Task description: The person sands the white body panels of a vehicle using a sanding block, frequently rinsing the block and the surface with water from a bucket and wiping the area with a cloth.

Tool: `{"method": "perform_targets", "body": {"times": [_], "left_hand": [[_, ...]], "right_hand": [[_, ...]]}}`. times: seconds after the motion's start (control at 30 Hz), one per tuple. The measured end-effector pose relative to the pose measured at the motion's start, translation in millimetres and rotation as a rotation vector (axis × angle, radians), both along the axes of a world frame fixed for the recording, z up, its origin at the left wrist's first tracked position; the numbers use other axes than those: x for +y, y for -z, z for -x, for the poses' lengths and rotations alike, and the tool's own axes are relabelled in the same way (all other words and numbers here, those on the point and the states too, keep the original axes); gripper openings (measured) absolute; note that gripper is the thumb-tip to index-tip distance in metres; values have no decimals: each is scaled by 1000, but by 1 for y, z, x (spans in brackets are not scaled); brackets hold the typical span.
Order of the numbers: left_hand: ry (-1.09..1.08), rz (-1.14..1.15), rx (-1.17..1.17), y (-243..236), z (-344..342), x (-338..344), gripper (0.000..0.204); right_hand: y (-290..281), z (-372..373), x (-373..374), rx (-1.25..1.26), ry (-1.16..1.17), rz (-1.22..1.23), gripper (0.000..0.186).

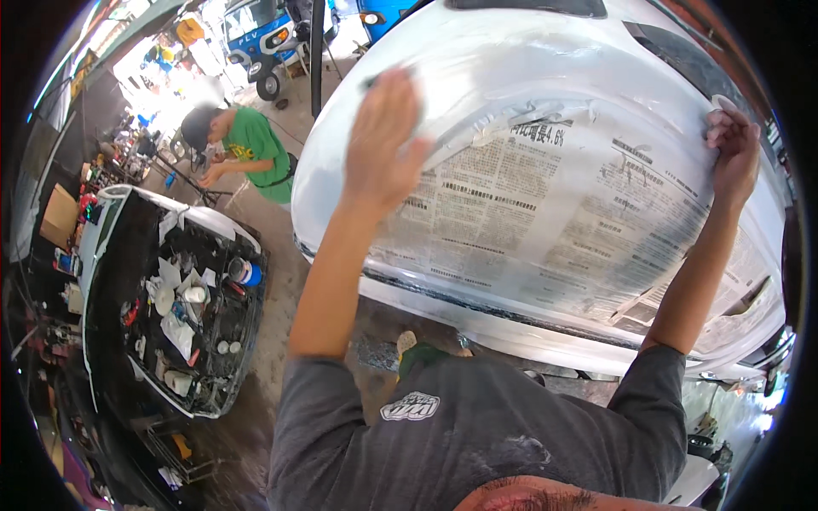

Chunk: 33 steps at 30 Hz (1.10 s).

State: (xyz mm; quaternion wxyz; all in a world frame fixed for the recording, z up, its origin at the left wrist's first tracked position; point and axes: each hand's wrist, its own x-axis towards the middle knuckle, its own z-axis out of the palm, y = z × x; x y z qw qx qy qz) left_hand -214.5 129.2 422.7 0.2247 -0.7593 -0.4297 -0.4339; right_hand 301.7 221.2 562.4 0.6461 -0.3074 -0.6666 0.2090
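A white car body panel [426,51] fills the upper right, with a large area masked by newspaper [511,204]. My left hand [383,136] is on the white paint beside the masking's upper left, fingers together over a small dark object that is mostly hidden beneath them. My right hand [731,149] is raised at the panel's right, beside the masking, its fingers curled at a pale ring-like item [721,103], too small to identify surely.
A co-worker in a green shirt [260,149] stands at the left, hands together. Below them is a detached white-rimmed panel [239,226] holding tools, cans and scraps. Blue vehicles [247,21] stand behind, and cluttered shelving [60,221] lines the far left.
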Motion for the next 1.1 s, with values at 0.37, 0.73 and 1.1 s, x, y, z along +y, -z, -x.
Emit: {"method": "perform_targets", "body": {"times": [0.37, 0.73, 1.1], "left_hand": [[155, -39, 93, -72, -63, 38, 64], [196, 13, 487, -78, -7, 23, 59], [212, 34, 551, -66, 0, 31, 72]], "right_hand": [[-4, 34, -12, 45, 266, 55, 59], [-3, 34, -8, 91, 317, 52, 52], [-3, 59, -23, 205, 375, -64, 48]]}}
